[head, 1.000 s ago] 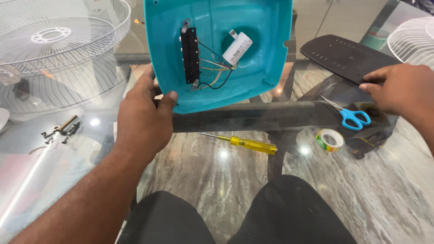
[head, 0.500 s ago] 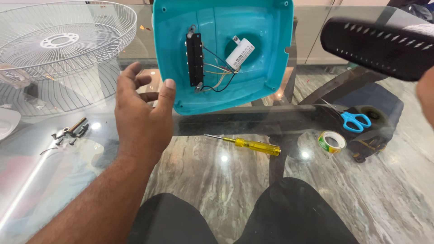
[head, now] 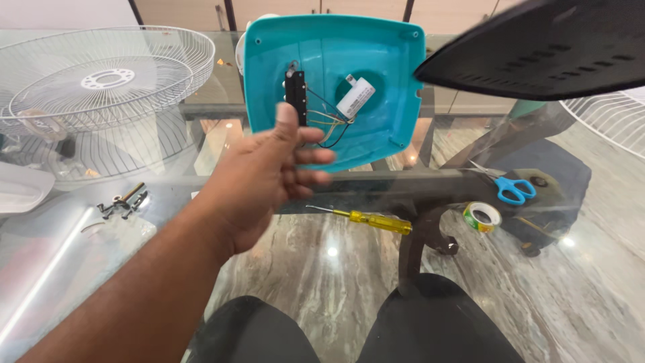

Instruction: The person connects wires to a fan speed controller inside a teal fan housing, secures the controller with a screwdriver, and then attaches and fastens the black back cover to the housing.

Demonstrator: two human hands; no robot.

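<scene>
We see a smooth teal plastic fan base shell [head: 376, 67], squarish with rounded corners, standing on the glass worktop [head: 67, 269], wires and a white cylindrical capacitor [head: 355, 98] inside. Our left hand [head: 259, 181] hovers before it, fingers [head: 306, 158] loosely spread, empty. A black slotted cover [head: 544, 50] hangs right of the shell; its holder is unseen.

Home room (glass table [head: 80, 269], marble floor [head: 578, 296])

Left hand [head: 269, 176]: reaching forward, fingers loosely curled, thumb pointing up, gripping nothing.
Left forearm: stretching diagonally from lower left.
Right hand: showing nowhere in view.
</scene>
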